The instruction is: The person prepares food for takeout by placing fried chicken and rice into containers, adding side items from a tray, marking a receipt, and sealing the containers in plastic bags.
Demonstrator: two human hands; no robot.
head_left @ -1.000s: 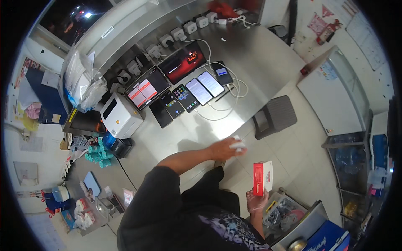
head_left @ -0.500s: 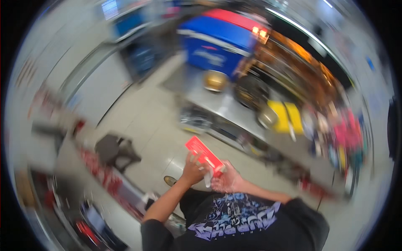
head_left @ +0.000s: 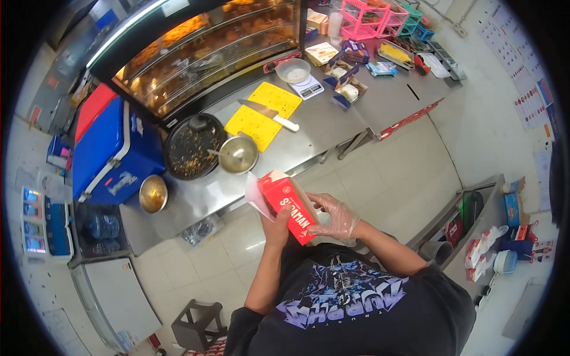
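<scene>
- The person holds a red box (head_left: 291,207) up in the air, in front of the body and near the edge of the counter (head_left: 332,121).
- The box is tipped to one side, and a pale part shows at its top end.
- The left hand (head_left: 276,230) is bare. It grips the low left side of the red box, with the thumb on the red front. The other fingers are mostly hidden.
- The right hand (head_left: 333,218) wears a thin clear glove (head_left: 344,223). Its fingers bend at the right side of the box, but you cannot tell how hard they hold it.
- So the two hands are close, with the box between them.
- A white sheet (head_left: 256,199) sticks out on the left of the box, just by the left hand.
- On the counter, a knife (head_left: 272,113) with a white handle lies on a yellow board (head_left: 288,102).
- Next to the board are a metal bowl (head_left: 238,155) and a big round black pan (head_left: 190,151) with crumbs in it.
- A smaller bowl (head_left: 153,194) is near a big blue cooler (head_left: 104,163).
- A clear tub (head_left: 293,70) sits on a white scale (head_left: 309,89).
- Behind the board is a glass case (head_left: 219,59) with lit-up food inside.
- A gray stool (head_left: 199,326) stands on the floor (head_left: 380,172), low on the left.
</scene>
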